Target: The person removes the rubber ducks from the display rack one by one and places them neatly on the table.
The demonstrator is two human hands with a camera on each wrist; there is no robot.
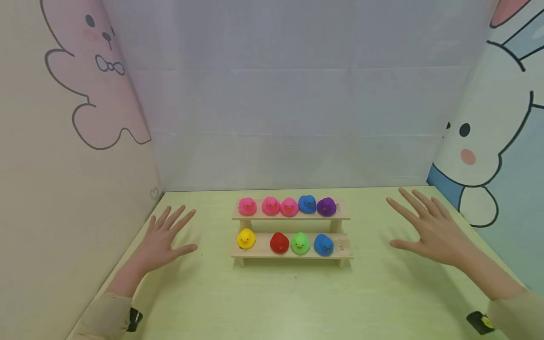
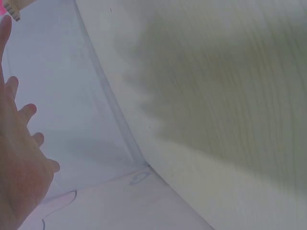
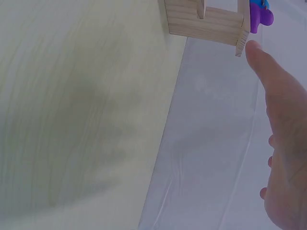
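A two-tier wooden rack stands mid-table, bearing small toy ducks. Along its upper shelf sit three pink ducks, a blue duck and a purple duck. The lower shelf carries a yellow duck, a red duck, a green duck and a blue duck. To the left of the rack, my left hand is held over the table with fingers spread, holding nothing. My right hand does likewise on the right side, its thumb toward the rack.
The pale yellow-green table meets a white cloth wall at the back. Side panels with cartoon animals rise at left and right, close to each hand. On the lower shelf, a gap separates the yellow and red ducks.
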